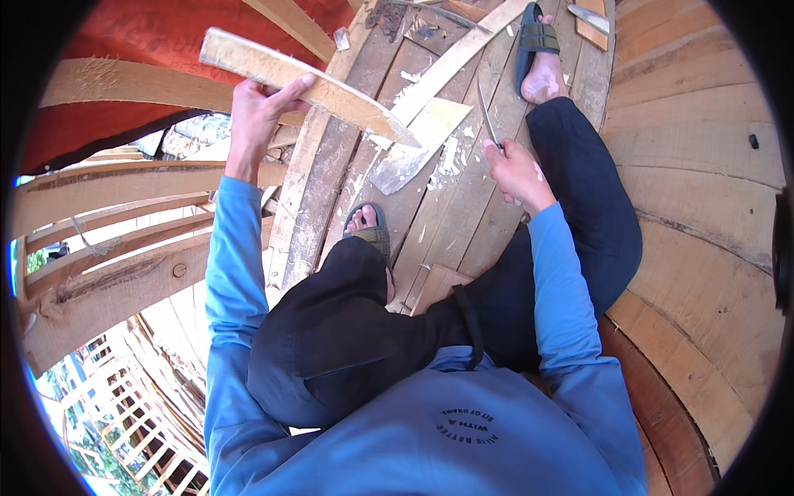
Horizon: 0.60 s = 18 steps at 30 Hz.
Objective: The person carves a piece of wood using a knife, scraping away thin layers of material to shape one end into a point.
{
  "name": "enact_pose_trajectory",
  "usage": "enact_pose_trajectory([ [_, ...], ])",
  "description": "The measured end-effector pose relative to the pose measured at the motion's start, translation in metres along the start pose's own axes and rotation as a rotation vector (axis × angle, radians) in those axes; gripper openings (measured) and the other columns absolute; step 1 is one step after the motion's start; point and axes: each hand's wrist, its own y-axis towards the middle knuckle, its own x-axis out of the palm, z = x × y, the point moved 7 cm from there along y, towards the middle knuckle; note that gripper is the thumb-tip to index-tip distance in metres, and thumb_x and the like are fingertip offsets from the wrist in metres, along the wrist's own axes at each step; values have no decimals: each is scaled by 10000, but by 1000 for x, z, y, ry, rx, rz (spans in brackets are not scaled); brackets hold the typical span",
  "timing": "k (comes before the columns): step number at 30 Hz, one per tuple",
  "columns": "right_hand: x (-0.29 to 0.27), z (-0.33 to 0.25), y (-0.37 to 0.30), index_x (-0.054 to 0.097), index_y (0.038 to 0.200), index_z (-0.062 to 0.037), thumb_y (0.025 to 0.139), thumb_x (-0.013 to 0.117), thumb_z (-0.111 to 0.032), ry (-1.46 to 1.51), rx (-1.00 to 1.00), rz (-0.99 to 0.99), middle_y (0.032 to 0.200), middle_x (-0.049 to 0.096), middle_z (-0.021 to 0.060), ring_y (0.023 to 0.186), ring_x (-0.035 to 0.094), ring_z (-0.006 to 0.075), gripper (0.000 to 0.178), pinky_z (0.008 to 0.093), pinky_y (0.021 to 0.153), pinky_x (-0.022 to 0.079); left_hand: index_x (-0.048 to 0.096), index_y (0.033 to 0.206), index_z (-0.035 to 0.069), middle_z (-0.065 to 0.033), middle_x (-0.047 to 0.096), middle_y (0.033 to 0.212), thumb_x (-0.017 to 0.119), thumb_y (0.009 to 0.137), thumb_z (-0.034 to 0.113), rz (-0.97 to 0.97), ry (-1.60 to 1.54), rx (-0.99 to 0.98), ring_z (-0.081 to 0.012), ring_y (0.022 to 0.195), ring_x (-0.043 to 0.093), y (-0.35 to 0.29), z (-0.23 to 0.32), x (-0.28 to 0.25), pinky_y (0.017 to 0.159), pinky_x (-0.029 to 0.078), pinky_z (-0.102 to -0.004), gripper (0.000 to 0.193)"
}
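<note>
My left hand (266, 117) is closed around a flat, slightly curved wooden slat (331, 93), its thumb lying along the top. The slat slants from the upper left down to a pointed end above the plank floor. In my right hand (521, 175) is the handle of a knife (486, 112), its long blade pointing up and away from me. The fingers hide most of that handle. Between the two hands, a pale thin board piece (442, 124) lies on the floor with wood shavings (447, 161) scattered about it.
A long pale plank (463, 58) lies across the floorboards (475, 215). Curved plank walls (695, 157) rise on the right. On the left are wooden ribs (107, 194) and red sheeting (149, 33). A grey blade-like tool (589, 18) rests at the far right. My sandalled feet flank the shavings.
</note>
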Motion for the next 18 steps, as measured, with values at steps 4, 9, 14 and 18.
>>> enact_pose_trajectory([
  [4, -12, -12, -15, 612, 1018, -5, 1027, 607, -322, 185, -79, 98, 601, 544, 28, 404, 511, 149, 317, 343, 372, 396, 666, 1194, -3, -80, 780, 907, 789, 936, 257, -116, -32, 132, -78, 729, 700, 42, 53, 13, 642, 554, -230, 387],
  [9, -6, -17, -21, 590, 950, -64, 1029, 640, -250, 445, -169, 33, 575, 502, -20, 386, 407, 72, 208, 283, 334, 316, 669, 1214, 14, -51, 778, 888, 807, 920, 253, -233, -54, 220, -64, 690, 665, 41, 89, 49, 588, 519, -230, 403],
  [14, -10, -34, -28, 575, 994, -55, 1029, 639, -239, 508, -217, 50, 596, 513, -8, 392, 409, 69, 198, 277, 332, 310, 731, 1145, 15, -8, 732, 741, 828, 899, 267, -317, -14, 187, -36, 613, 608, 15, 82, 74, 526, 490, -242, 364],
  [18, -6, -35, -27, 574, 989, -74, 1033, 626, -219, 500, -204, 14, 610, 505, -15, 399, 397, 66, 161, 266, 343, 311, 740, 1160, 18, -13, 732, 722, 825, 900, 295, -313, -10, 156, -40, 589, 607, 7, 53, 74, 516, 501, -248, 389],
])
